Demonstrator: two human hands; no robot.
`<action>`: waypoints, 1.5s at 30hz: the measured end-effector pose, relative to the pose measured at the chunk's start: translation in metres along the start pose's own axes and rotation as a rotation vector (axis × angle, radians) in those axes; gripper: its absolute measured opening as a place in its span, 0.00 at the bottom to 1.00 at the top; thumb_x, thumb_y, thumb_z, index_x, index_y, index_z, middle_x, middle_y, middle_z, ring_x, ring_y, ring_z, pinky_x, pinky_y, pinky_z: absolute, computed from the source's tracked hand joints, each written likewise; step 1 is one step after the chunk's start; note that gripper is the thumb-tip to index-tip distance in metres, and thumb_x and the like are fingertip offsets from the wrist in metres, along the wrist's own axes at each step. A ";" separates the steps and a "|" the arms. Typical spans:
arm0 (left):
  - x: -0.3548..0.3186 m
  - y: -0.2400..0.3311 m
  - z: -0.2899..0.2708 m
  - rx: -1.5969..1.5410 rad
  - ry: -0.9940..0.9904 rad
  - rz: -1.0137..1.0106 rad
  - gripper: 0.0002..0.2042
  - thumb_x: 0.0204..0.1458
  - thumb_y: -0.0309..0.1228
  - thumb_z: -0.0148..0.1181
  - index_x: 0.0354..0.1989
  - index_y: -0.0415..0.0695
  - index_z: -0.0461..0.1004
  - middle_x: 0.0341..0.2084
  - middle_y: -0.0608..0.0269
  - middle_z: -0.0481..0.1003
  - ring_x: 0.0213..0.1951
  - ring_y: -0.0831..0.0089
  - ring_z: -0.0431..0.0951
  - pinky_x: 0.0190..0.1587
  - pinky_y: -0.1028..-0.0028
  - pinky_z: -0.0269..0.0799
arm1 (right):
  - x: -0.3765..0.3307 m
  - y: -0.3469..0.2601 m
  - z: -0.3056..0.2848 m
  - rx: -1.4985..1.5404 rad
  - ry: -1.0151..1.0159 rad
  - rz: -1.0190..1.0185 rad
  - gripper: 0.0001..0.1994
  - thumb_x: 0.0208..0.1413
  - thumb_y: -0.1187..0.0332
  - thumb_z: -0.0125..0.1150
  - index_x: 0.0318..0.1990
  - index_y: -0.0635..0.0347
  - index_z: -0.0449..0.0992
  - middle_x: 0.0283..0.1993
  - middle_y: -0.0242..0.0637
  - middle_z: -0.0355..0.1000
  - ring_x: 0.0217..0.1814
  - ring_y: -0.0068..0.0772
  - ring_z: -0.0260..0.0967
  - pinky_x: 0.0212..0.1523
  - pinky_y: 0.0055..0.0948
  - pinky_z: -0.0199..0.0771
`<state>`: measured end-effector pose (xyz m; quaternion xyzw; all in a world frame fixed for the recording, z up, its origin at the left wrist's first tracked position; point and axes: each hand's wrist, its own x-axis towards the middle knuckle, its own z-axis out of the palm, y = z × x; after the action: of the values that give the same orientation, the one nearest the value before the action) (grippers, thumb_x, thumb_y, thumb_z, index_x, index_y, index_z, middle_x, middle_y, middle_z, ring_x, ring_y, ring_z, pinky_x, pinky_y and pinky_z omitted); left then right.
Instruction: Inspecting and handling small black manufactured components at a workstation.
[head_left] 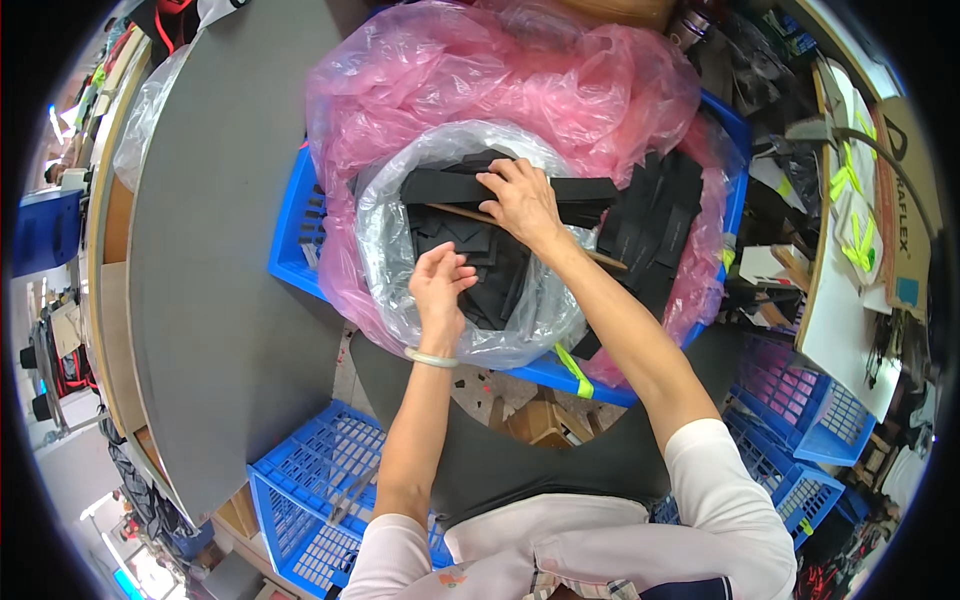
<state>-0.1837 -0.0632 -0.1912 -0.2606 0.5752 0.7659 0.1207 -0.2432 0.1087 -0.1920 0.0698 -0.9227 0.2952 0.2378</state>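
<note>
My right hand [522, 203] is closed on a long flat black strip [440, 187], its fingers over the strip's far edge and its thumb on the near side. A thin brown stick [606, 260] runs slantwise beneath that hand and wrist. My left hand [438, 288], with a pale bangle [431, 358] at the wrist, hovers nearer to me with loosely bent fingers apart and nothing visible in them. Below both hands, small black flat pieces [465, 238] lie piled inside a clear plastic bag [385, 255].
Pink plastic sheeting [430, 75] lines a blue crate [737, 150] around the clear bag. More long black strips [650, 215] lie at its right. A grey tabletop [230, 250] stands on the left. Blue baskets [320, 460] sit low at left and right. A white-topped bench [850, 340] is at right.
</note>
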 end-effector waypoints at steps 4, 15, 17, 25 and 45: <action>0.008 -0.001 0.019 0.139 -0.075 0.079 0.11 0.53 0.24 0.54 0.45 0.36 0.70 0.29 0.60 0.74 0.24 0.75 0.75 0.26 0.79 0.75 | 0.002 0.015 0.023 0.030 -0.227 0.055 0.12 0.37 0.67 0.67 0.33 0.54 0.80 0.38 0.29 0.71 0.43 0.36 0.66 0.43 0.33 0.71; 0.031 -0.024 -0.037 0.627 0.100 0.175 0.06 0.51 0.26 0.56 0.34 0.36 0.74 0.22 0.66 0.72 0.16 0.83 0.68 0.16 0.83 0.65 | -0.022 -0.013 0.019 0.171 -0.126 -0.075 0.10 0.37 0.70 0.67 0.32 0.55 0.78 0.35 0.32 0.69 0.41 0.36 0.65 0.40 0.33 0.69; 0.034 -0.032 -0.037 0.512 0.152 0.132 0.06 0.51 0.27 0.57 0.33 0.36 0.75 0.21 0.67 0.72 0.16 0.83 0.68 0.15 0.83 0.64 | -0.041 -0.021 0.023 0.051 -0.269 -0.176 0.08 0.35 0.69 0.65 0.27 0.55 0.77 0.32 0.30 0.66 0.38 0.32 0.63 0.35 0.29 0.65; -0.039 0.011 -0.010 -0.106 -0.109 -0.157 0.11 0.53 0.34 0.59 0.36 0.37 0.73 0.31 0.58 0.76 0.30 0.70 0.77 0.34 0.75 0.73 | -0.067 -0.057 -0.017 0.189 -0.040 -0.072 0.05 0.37 0.74 0.61 0.26 0.59 0.75 0.30 0.33 0.68 0.33 0.34 0.66 0.29 0.32 0.66; -0.176 0.040 0.012 -0.688 -0.469 -0.439 0.11 0.57 0.33 0.52 0.45 0.40 0.68 0.43 0.56 0.71 0.44 0.67 0.73 0.45 0.63 0.74 | -0.120 -0.123 -0.177 1.415 -0.125 0.672 0.15 0.48 0.77 0.58 0.47 0.64 0.75 0.36 0.28 0.70 0.39 0.20 0.66 0.42 0.21 0.67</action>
<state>-0.0594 -0.0442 -0.0611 -0.2211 0.1767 0.9066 0.3131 -0.0348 0.1098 -0.0605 -0.0617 -0.4989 0.8643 -0.0175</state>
